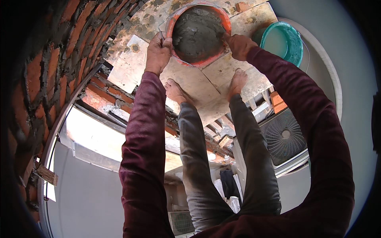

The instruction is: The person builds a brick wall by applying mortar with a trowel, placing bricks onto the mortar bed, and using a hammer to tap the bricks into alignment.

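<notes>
Your work surface is a platform of pale, worn boards (190, 85), butted together with visible seams and marked with dark grey splatter toward the far left. The orange bucket (200, 62) is at the far part of this platform, ahead of your bare feet (174, 91). It is filled with grey mortar (198, 33), whose surface is uneven; smears coat the inner wall.

Your left hand (158, 55) is clamped at the left side of the bucket, thumb against the rim; whether the fingers also take in the wire handle cannot be told. Your right hand (239, 47) is closed at the right side of the rim, its fingers curled and partly hidden.

A teal bucket (297, 51) with pale contents is located beyond your right forearm, at the right edge of the boards. A brick fragment (242, 6) lies on the boards beyond the orange bucket.

To your left rises a wall of red brick (51, 67) with rough grey joints. A smooth grey surface (353, 79) bounds the right side. Below the platform's near edge, at right, are orange bricks (277, 102) and a fan unit (285, 134) with a round grille. A second grilled unit (180, 222) shows low, beside your left leg.
</notes>
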The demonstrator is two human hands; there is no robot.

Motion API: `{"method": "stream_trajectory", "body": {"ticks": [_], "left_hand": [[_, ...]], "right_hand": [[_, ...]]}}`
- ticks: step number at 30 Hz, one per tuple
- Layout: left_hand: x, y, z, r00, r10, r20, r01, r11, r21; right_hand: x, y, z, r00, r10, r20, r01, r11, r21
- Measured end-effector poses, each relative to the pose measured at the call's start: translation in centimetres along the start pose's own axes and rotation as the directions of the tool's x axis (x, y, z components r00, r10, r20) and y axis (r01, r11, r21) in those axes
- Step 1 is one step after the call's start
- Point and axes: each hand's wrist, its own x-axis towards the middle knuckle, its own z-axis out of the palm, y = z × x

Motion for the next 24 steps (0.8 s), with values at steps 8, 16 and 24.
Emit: {"method": "stream_trajectory", "body": {"ticks": [8, 16, 24], "left_hand": [[0.4, -1.5, -1.3, 0.999, 0.046, -0.021, -0.047, 0.998, -0.049], [1.2, -1.2, -2.9, 0.996, -0.081, -0.044, 0.076, 0.992, -0.097], [-0.7, -0.1, -1.2, 0.989, -0.125, -0.080, 0.110, 0.980, -0.163]], "right_hand": [[1.8, -1.5, 1.6, 0.949, -0.120, 0.292, -0.013, 0.910, 0.414], [1.3, -5.7, 6.2, 0.941, -0.229, 0.251, -0.238, 0.084, 0.968], [1.9, -6.9, 5.4, 0.850, -0.497, -0.177, -0.428, -0.846, 0.320]]}}
